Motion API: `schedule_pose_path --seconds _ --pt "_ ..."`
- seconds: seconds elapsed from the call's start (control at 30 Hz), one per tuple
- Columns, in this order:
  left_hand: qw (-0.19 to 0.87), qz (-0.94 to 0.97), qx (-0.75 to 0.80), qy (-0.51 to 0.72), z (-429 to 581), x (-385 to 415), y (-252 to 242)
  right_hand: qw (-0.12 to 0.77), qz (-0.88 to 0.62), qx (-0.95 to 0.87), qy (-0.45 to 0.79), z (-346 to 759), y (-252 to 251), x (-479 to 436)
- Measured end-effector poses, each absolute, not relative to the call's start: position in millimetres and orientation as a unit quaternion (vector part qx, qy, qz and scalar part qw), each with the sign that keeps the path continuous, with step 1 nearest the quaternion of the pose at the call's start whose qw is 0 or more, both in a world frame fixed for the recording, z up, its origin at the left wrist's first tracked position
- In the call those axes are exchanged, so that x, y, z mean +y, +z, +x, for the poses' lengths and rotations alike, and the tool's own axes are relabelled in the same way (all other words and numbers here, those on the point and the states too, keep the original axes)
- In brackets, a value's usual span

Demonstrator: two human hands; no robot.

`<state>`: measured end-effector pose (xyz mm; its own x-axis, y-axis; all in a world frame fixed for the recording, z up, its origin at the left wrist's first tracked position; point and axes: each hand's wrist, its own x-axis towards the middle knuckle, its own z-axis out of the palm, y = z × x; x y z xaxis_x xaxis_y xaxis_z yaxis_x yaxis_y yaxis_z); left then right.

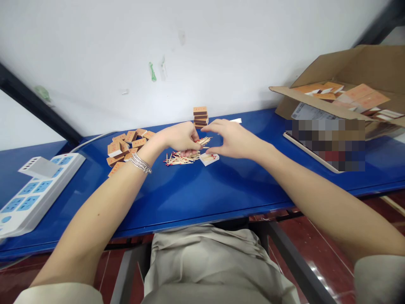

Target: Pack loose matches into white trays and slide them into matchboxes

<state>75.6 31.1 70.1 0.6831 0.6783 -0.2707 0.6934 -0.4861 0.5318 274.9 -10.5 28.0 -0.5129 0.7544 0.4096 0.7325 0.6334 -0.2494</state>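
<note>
My left hand (183, 138) is closed on a small bunch of matches (205, 141), whose ends stick out to the right between its fingers. My right hand (232, 138) faces it from the other side, thumb and fingers apart, with no match clearly in its grasp. Under the hands lies a white matchbox tray (207, 162) with a few red-tipped matches inside. A loose pile of matches (180, 159) spreads just left of the tray, partly hidden by my left hand. Behind the hands stands a small stack of orange matchboxes (200, 116).
Several matchboxes (126, 147) are heaped beyond my left forearm. A white power strip (41, 190) lies at the left of the blue table (190, 198). At right, an open cardboard box (341, 67) holds more matchboxes, with a pixelated flat device (311, 154) before it.
</note>
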Motion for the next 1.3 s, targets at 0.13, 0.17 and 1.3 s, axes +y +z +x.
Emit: schedule_pose_path --seconds 0.13,0.17,1.3 --pt "0.314 0.865 0.391 -0.014 78 26 73 0.155 -0.441 -0.884 -0.028 259 22 -15" --pt "0.312 0.866 0.391 -0.015 79 25 74 0.146 -0.449 -0.881 -0.035 257 22 -16" --pt "0.349 0.877 0.329 -0.028 70 29 76 0.116 -0.513 -0.799 0.291 283 26 -3"
